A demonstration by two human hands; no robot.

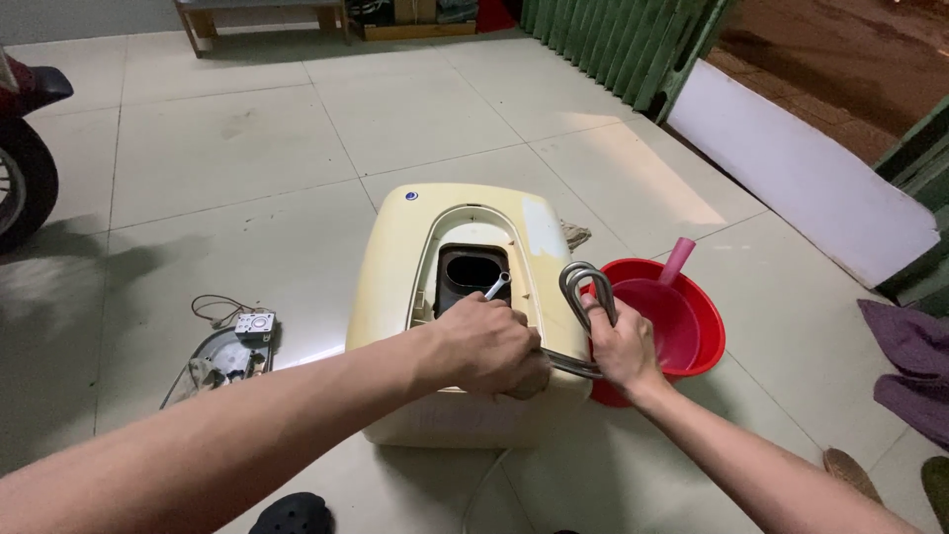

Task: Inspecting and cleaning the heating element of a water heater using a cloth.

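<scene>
Obs., head view, centre of frame: cream electric water heater casing (405, 267) lies on its back on the tiled floor (227, 148), service opening (473, 275) facing up. A small wrench (496, 286) rests inside the opening, head up.

Left hand (489, 346): fingers curled shut at the lower edge of the opening, apparently clamped on the flange end of the heating element; the contact itself is hidden under the knuckles. Right hand (623, 346): wrapped around the grey coiled heating element (585, 297) at its loops, right of centre, just beside the casing's right edge. The element sits outside the tank, above the casing's lower right corner.

Red plastic basin (707, 321) with a pink scoop (679, 259) stands right of the casing, touching or nearly touching the right hand. Removed cover plate with thermostat and wires (232, 346) lies at left of frame, well apart. A scooter wheel (20, 183) shows at the upper left edge.

Risks, as judged:
- Element loops can bend or kink if the two hands pull against each other.
- Scale edges or the rim of the opening can cut the left hand.
- The loose wrench can drop deeper into the tank if the casing is jolted.
- Residual water can spill onto the floor; slip hazard near the dark sandal (292, 514) at bottom.
- An elbow swing can tip the basin.
</scene>
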